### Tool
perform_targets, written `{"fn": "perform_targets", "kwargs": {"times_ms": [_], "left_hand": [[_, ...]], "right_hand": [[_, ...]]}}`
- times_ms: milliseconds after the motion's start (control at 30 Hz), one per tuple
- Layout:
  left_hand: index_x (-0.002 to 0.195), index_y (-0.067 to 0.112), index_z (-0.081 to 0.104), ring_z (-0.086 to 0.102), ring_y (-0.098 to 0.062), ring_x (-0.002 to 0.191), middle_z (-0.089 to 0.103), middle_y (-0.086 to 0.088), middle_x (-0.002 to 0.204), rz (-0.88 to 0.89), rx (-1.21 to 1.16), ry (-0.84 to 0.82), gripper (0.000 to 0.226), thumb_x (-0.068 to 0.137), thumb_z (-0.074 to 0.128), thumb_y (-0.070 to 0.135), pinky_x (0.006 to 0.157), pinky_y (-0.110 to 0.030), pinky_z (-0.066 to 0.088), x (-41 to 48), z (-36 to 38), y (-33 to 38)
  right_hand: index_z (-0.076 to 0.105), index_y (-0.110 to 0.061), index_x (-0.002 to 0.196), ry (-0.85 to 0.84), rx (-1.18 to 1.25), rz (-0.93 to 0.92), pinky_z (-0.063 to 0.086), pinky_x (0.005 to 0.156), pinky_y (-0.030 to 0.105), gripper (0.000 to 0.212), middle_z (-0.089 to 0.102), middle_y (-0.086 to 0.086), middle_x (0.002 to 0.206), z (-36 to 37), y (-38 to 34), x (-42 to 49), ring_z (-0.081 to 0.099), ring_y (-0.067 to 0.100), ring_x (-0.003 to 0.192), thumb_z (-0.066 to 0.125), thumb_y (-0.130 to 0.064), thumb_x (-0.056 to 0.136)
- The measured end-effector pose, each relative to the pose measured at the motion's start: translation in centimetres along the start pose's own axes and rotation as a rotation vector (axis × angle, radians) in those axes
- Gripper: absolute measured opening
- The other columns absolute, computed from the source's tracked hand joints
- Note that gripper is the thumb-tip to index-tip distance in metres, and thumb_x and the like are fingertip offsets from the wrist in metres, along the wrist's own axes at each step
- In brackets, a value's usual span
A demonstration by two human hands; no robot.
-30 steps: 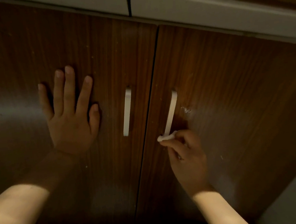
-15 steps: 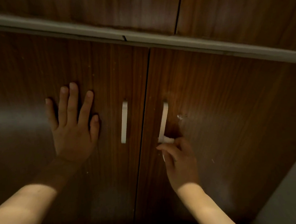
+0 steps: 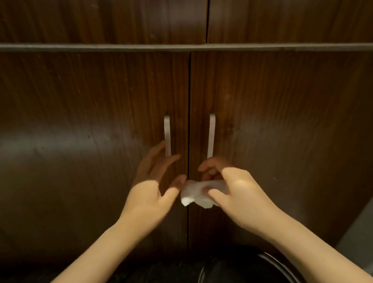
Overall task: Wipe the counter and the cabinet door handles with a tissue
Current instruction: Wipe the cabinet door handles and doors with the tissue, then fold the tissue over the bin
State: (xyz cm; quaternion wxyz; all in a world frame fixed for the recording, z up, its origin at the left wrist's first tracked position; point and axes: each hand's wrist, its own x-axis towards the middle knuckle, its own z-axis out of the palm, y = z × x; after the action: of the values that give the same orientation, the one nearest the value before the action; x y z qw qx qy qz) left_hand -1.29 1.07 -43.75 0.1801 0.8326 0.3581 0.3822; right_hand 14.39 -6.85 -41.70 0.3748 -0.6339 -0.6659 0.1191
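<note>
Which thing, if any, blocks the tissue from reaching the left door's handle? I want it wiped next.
Nothing visible does. The tissue, pinched in the right hand, sits below the left handle; only the open left hand hovers nearby.

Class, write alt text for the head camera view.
A right hand pinches a white tissue just below two white handles on closed dark wooden cabinet doors. The open left hand reaches toward the tissue.

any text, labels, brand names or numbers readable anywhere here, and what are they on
None: no text can be read in this view.
The wooden cabinet doors are plain.
The two white handles show no brand or marks.
The tissue, held in the right hand, is blank.
The dark round vessel at the bottom edge shows no label.
</note>
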Motion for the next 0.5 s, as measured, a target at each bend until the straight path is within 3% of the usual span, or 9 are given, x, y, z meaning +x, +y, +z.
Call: {"fn": "perform_targets", "kwargs": {"times_ms": [67, 133, 200, 333, 433, 500], "left_hand": [[0.112, 0.025, 0.059, 0.049, -0.013, 0.052, 0.064, -0.001, 0.084, 0.03, -0.03, -0.032, 0.044, 0.076, 0.051, 0.049, 0.056, -0.018, 0.047, -0.9, 0.4, 0.6], [0.099, 0.024, 0.065, 0.055, -0.01, 0.052, 0.067, -0.002, 0.066, 0.001, -0.056, -0.108, 0.038, 0.075, 0.052, 0.051, 0.045, -0.014, 0.04, -1.3, 0.9, 0.7], [0.092, 0.036, 0.062, 0.061, 0.001, 0.068, 0.07, 0.006, 0.075, -0.022, -0.072, -0.196, 0.015, 0.079, 0.059, 0.043, 0.056, -0.011, 0.045, -1.2, 1.7, 1.0], [0.095, 0.028, 0.066, 0.063, -0.006, 0.075, 0.07, 0.004, 0.082, -0.162, 0.008, -0.403, 0.016, 0.083, 0.061, 0.037, 0.065, -0.021, 0.048, -0.5, 2.9, 1.6], [0.094, 0.026, 0.064, 0.054, 0.003, 0.06, 0.059, 0.01, 0.066, -0.209, 0.114, -0.539, 0.013, 0.087, 0.058, 0.035, 0.051, -0.01, 0.039, 0.2, 3.8, 1.9], [0.1, 0.024, 0.065, 0.051, 0.001, 0.063, 0.058, 0.014, 0.072, -0.217, 0.155, -0.588, 0.019, 0.087, 0.058, 0.036, 0.051, -0.011, 0.035, 0.3, 3.8, 2.7]], "right_hand": [[0.051, -0.006, 0.119, -0.065, -0.017, 0.1, 0.037, 0.059, 0.001, 0.03, 0.06, 0.0, 0.092, 0.1, 0.8, 0.0, 0.051, 0.005, 0.075, 0.049, -0.014, 0.09], [0.053, -0.003, 0.114, -0.084, -0.025, 0.15, 0.037, 0.052, 0.002, 0.029, 0.044, -0.012, 0.071, 0.2, 1.5, -0.2, 0.041, 0.0, 0.06, 0.05, -0.019, 0.09], [0.059, -0.006, 0.104, -0.064, -0.078, 0.089, 0.038, 0.051, 0.007, 0.024, 0.042, -0.014, 0.067, 0.2, 2.0, -0.4, 0.043, 0.0, 0.06, 0.053, -0.023, 0.088], [0.059, -0.016, 0.106, -0.162, -0.08, 0.143, 0.045, 0.068, 0.017, 0.019, 0.058, -0.002, 0.089, -0.3, 2.6, -0.4, 0.058, 0.013, 0.084, 0.052, -0.018, 0.089], [0.057, -0.018, 0.111, -0.327, -0.144, 0.194, 0.046, 0.082, 0.027, 0.023, 0.058, 0.004, 0.108, -0.3, 3.2, -0.1, 0.057, 0.021, 0.099, 0.05, -0.014, 0.089], [0.056, -0.015, 0.114, -0.428, -0.16, 0.247, 0.045, 0.087, 0.032, 0.025, 0.06, 0.009, 0.113, -0.8, 3.1, -0.1, 0.056, 0.024, 0.102, 0.048, -0.015, 0.09]]}}
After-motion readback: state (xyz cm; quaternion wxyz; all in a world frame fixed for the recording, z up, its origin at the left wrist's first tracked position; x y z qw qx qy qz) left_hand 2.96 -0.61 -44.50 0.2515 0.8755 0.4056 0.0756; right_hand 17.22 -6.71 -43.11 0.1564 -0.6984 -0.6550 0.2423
